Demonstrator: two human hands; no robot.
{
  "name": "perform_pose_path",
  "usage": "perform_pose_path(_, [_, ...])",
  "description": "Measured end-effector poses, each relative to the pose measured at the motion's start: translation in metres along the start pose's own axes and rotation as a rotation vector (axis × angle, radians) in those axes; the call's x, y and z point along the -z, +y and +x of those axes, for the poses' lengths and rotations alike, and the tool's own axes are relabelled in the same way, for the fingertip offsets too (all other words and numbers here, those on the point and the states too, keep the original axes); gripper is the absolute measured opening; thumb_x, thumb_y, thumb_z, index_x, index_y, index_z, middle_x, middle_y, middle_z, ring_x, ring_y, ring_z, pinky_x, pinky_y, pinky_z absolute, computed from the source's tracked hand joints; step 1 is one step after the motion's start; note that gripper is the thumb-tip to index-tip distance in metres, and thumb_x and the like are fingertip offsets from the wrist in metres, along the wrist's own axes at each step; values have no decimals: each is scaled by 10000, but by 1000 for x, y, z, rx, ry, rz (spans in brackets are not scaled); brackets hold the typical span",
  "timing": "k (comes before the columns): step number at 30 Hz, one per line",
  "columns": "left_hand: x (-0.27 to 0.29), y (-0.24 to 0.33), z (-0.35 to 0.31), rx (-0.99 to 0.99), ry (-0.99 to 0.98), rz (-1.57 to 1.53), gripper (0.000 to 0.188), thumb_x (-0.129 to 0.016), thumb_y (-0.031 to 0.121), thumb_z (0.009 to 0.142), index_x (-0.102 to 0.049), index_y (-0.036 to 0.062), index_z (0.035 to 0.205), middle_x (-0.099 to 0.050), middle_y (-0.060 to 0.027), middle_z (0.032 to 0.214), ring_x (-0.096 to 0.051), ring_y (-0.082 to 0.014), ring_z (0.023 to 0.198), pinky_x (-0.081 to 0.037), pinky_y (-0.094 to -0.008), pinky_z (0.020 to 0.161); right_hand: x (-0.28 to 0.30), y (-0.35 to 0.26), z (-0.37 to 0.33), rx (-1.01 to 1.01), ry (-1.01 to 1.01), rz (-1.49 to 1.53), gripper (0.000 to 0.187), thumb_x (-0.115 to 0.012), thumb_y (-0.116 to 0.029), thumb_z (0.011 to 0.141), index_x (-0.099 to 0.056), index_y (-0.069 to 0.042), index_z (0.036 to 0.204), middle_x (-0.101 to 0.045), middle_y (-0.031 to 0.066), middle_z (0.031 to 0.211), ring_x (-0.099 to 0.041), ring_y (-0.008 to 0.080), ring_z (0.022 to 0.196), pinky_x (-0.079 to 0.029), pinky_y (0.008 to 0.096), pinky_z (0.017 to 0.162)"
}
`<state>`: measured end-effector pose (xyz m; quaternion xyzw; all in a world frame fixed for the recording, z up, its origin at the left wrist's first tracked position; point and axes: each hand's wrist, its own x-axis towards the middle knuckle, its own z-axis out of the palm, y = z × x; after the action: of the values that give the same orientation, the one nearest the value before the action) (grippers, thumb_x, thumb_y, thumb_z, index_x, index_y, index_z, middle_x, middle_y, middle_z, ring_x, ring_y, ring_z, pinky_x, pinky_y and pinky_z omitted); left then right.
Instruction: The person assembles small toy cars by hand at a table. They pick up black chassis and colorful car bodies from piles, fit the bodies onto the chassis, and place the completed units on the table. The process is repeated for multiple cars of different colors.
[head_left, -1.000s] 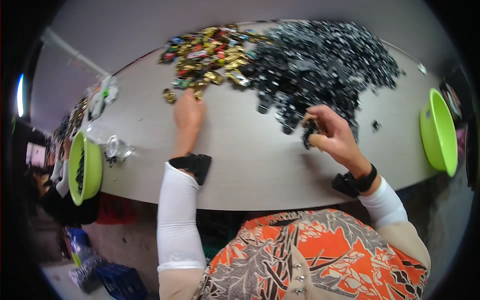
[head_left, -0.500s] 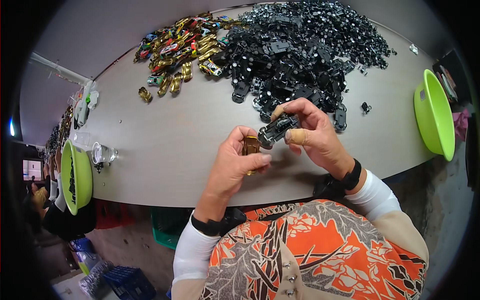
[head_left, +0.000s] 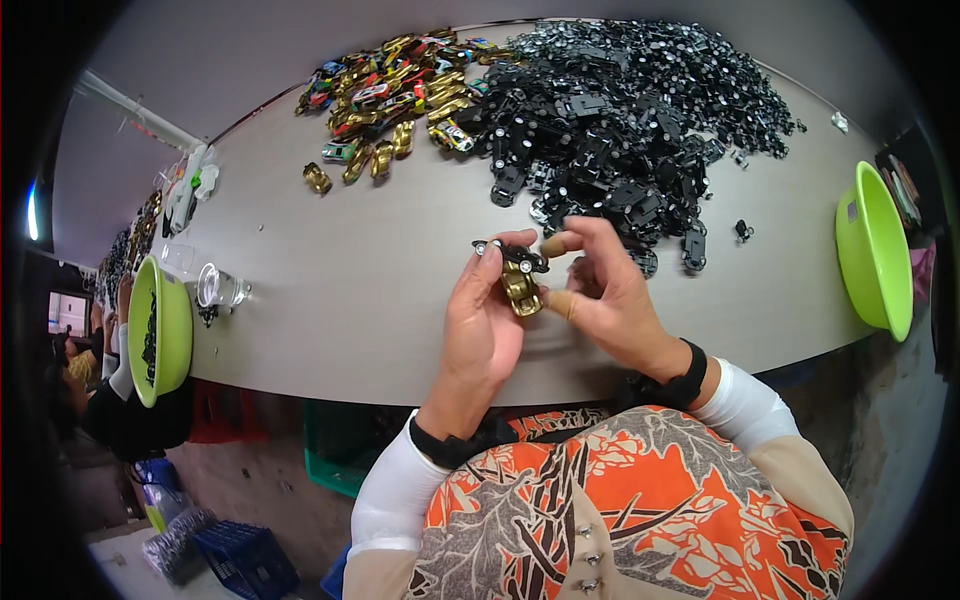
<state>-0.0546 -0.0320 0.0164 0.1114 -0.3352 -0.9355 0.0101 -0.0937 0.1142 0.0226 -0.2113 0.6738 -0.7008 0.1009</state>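
Note:
My left hand (head_left: 478,325) is closed around a toy car in two parts: a shiny gold car body (head_left: 522,290) and a black wheeled chassis (head_left: 514,255). The chassis lies at the far end of the gold body, tilted against it, with my left thumb on it. Just to the right, my right hand (head_left: 620,310) has its fingers apart and slightly blurred; tan wraps cover a fingertip and the thumb. Its thumb is close to the gold body's edge, and whether they touch I cannot tell.
Beyond my hands rises a large heap of black chassis (head_left: 620,150). Gold and coloured car bodies (head_left: 385,100) are piled left of it. Green basins stand at the right (head_left: 868,250) and left (head_left: 175,335). A clear cup (head_left: 220,287) sits by the left basin. Another person's arm shows at far left.
The black chassis has passed from my right hand to the gold body in my left hand. My right fingers have come apart. The view has shifted slightly.

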Motion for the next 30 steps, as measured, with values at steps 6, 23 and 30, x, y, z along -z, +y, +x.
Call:
perform_pose_path(6, [3, -14, -2, -44, -26, -77, 362, -397, 274, 957, -506, 10, 1181, -533, -139, 1229, -536, -234, 1081, -451, -379, 905, -8, -2, -5, -76, -86, -246, 457, -734, -113, 706, -517, -26, 1098, -588, 65, 907, -540, 132, 722, -447, 268, 632])
perform_pose_path(23, [-23, -33, -6, -276, -20, -116, 281, -437, 261, 974, -452, 85, 1192, -529, -51, 1102, -509, -144, 1039, -409, -313, 938, -32, 11, 5, 246, 76, 75, 518, -593, 69, 708, -409, -31, 1183, -509, 70, 1105, -513, 140, 965, -436, 258, 834])
perform_pose_path(30, [-38, -23, -6, -111, 2, -300, 182, -454, 240, 966, -482, 83, 1053, -569, -52, 1033, -536, -153, 976, -415, -305, 899, -24, 13, 6, 253, 123, 226, 499, -598, 83, 793, -343, -46, 1202, -531, 77, 1071, -562, 124, 953, -487, 263, 822])
